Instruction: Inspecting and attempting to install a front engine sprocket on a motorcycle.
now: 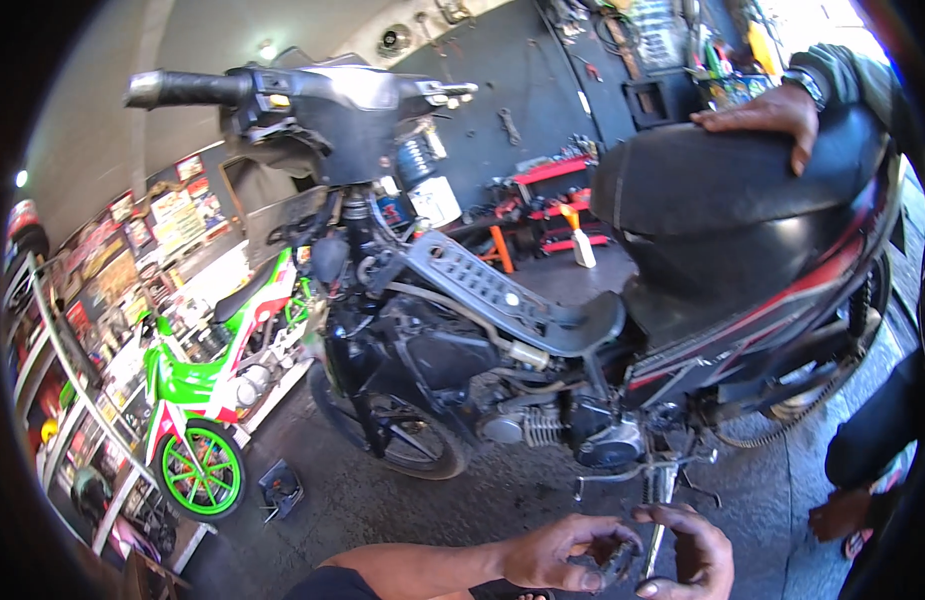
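My left hand [552, 555] is at the lower middle, its fingers curled round a small dark part [614, 560], too shadowed to make out. Just right of it, my right hand [692, 555] grips a slender silver metal tool [654, 545] between thumb and fingers. Above both hands stands a black motorbike with red trim [432, 360], its engine [532, 428] and footpeg bar exposed and its chain [757, 435] visible low at the rear. Another person's hand [757, 125] rests on the black seat [722, 190].
A green, white and red motorbike [182, 375] stands left beside a metal rack [52, 400]. Red tool racks [552, 175] line the back wall. A small dark container [280, 488] sits on the floor. The other person's dark-clothed leg and foot [872, 440] are at right.
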The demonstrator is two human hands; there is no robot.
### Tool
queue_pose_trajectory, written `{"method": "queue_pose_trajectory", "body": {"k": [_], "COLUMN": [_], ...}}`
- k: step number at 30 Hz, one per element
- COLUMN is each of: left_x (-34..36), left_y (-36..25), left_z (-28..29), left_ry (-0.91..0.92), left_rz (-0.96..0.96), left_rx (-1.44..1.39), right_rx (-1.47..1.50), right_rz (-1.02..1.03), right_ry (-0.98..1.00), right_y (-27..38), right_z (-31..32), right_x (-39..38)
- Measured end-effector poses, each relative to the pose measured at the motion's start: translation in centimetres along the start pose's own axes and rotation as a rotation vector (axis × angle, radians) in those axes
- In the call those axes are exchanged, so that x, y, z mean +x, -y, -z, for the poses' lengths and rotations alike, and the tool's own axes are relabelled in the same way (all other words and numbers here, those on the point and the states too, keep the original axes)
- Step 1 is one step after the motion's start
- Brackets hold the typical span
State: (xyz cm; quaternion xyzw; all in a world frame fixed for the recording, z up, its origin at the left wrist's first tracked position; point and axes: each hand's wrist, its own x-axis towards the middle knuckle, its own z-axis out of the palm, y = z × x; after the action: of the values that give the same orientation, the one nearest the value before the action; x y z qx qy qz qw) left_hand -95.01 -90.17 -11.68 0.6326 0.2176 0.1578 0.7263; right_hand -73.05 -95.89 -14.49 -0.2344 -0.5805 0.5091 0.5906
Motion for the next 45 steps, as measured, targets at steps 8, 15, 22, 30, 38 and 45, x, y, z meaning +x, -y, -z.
{"method": "queue_pose_trajectory", "body": {"k": [8,15,22,30,38,45], "left_x": [0.2,0.7,1.0,1.1,1.0,0.8], "left_y": [-0.4,0.6,0.8,0.8,0.3,0.3], "left_z": [-0.4,0.2,0.0,-0.1,-0.4,-0.3], "left_ry": [-0.150,-0.021,-0.021,-0.005,-0.012,-0.074], "left_rz": [-0.072,-0.024,-0.029,-0.014,0.014,-0.018], "left_rx": [0.013,-0.044,0.013,0.007,0.007,0.100], "right_rx": [-0.122,-0.187,-0.169,-0.162,-0.136,-0.121], "right_rz": [-0.019,-0.042,-0.050,-0.049,-0.064,-0.068], "right_ry": [0.032,0.008,-0.022,-0.028,-0.037,-0.056], "right_y": [1.0,1.4,1.6,1.5,1.5,1.5], "right_z": [0.4,0.3,0.5,0.5,0.4,0.1], "right_x": [-0.4,-0.3,-0.5,-0.6,-0.5,-0.4]}}
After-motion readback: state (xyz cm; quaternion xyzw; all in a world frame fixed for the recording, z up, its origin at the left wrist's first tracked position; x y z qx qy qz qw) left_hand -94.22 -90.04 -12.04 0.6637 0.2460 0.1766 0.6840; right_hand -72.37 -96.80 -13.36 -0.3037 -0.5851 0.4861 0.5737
